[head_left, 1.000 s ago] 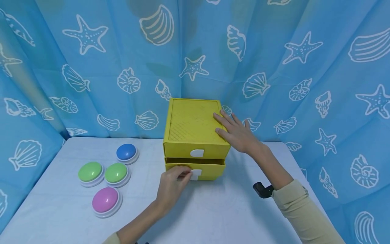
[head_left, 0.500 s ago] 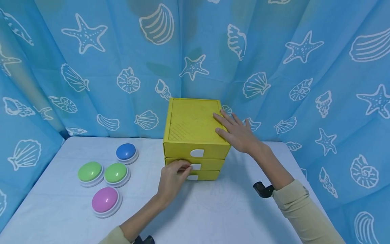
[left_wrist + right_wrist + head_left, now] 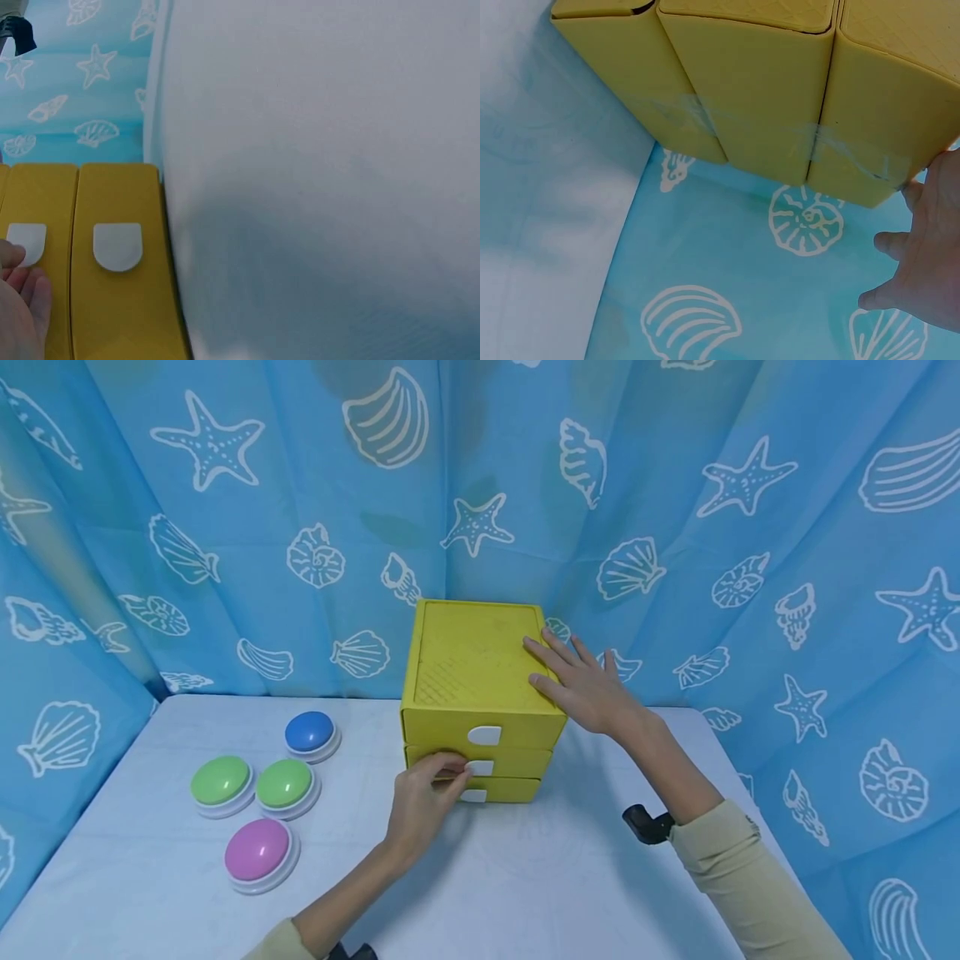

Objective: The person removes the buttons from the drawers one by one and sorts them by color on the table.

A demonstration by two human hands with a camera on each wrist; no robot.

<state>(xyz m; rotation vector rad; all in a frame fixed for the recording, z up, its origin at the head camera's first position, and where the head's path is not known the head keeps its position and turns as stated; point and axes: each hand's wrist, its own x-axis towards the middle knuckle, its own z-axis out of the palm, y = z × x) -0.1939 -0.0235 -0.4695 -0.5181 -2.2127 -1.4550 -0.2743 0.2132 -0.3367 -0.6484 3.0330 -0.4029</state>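
A yellow cabinet (image 3: 480, 652) of three stacked drawers stands at the back middle of the table, all its drawers closed. Each drawer front carries a white tab handle. At the middle drawer (image 3: 525, 763), my left hand (image 3: 423, 802) pinches the left side of its handle (image 3: 482, 768). In the left wrist view, the thumb lies on that handle (image 3: 28, 238) with the other fingers bent beside it. My right hand (image 3: 588, 689) rests with spread fingers on the right edge of the cabinet's top. The right wrist view shows the cabinet's side (image 3: 757, 105) and this hand's fingers.
Left of the cabinet sit dome push buttons on white bases: blue (image 3: 309, 732), two green (image 3: 221, 780), and pink (image 3: 257, 850). A blue seashell curtain (image 3: 315, 468) hangs behind and beside the white table (image 3: 555, 877).
The middle drawer, partly out one second ago, has gone back into the cabinet, my left hand moving slightly with it. The right hand has stayed on the top.
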